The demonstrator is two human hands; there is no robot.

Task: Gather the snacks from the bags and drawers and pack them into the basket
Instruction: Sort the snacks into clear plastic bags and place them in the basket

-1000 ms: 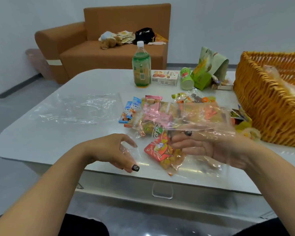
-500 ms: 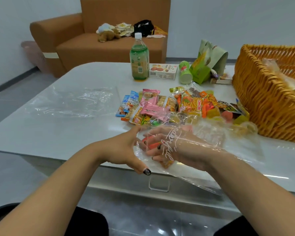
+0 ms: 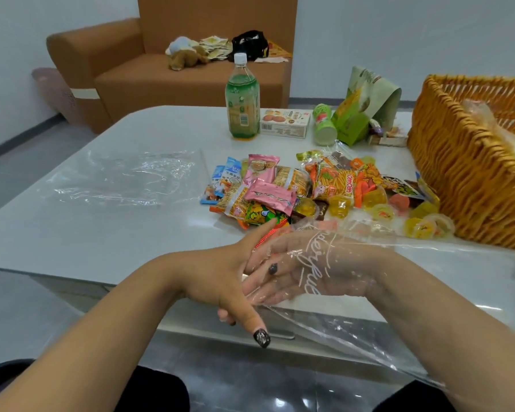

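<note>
1. Clear plastic bag with white script printed on it wraps the right hand, which is pushed inside it, fingers straight and loosely spread; whether they hold anything I cannot tell.
2. Left hand meets the bag's mouth at the near edge of the pale surface, fingers extended against the plastic, thumb pointing down.
3. Snack packets lie in a loose heap on the surface just beyond the hands, with jelly cups scattered to their right.
4. Wicker basket stands at the right edge, just beside the jelly cups, with something in clear wrapping inside.
5. A second clear bag lies flat to the left of the heap.
6. A green bottle, a small box and a green paper bag stand farther back.
</note>
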